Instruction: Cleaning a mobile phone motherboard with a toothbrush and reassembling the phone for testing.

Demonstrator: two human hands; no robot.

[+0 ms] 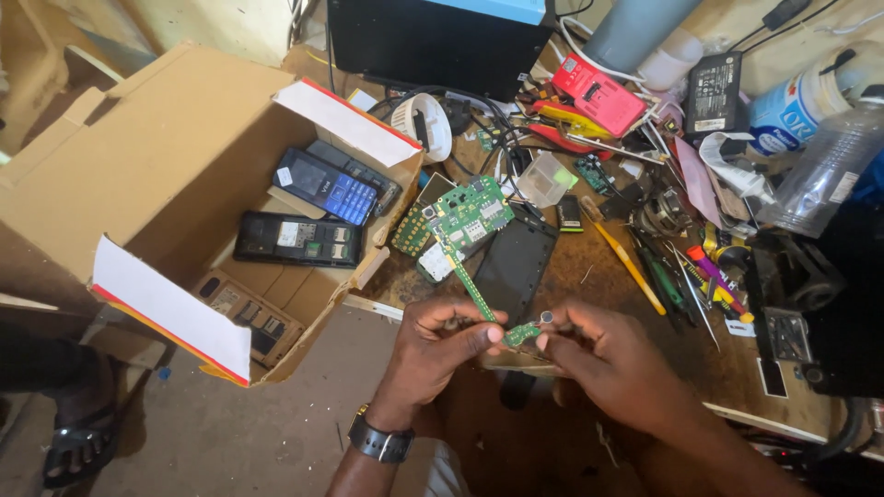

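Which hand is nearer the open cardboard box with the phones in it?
Left. The left hand pinches the small green circuit board just right of the cardboard box, by its near corner. The right hand holds the board's other end, farther right.

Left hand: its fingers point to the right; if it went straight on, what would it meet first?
The left hand would first meet the small green circuit board pinched at its fingertips, then the right hand just beyond it, holding the board's other end.
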